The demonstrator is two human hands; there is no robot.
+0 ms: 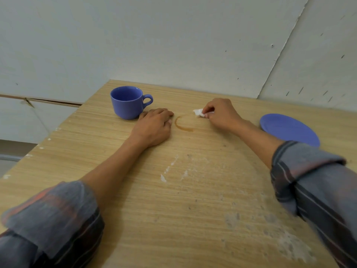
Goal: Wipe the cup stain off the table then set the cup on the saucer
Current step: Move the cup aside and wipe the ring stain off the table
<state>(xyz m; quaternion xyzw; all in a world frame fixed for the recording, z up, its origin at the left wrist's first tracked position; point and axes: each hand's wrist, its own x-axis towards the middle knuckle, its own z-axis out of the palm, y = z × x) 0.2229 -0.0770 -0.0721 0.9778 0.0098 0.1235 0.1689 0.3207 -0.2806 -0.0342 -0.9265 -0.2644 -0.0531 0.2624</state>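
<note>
A blue cup [128,102] stands upright at the far left of the wooden table [173,200], handle pointing right. A brown arc of cup stain [180,124] lies on the table between my hands. My left hand [154,126] rests flat on the table just right of the cup, fingers together, holding nothing. My right hand [220,115] pinches a small crumpled white tissue [199,112] at the stain's upper right edge. The blue saucer [287,128] lies bare to the right, partly behind my right forearm.
White scuffs and paint flecks [173,169] mark the table's middle and near right. A grey-white wall [173,45] runs right behind the table. The table's left edge [58,128] drops off beside the cup.
</note>
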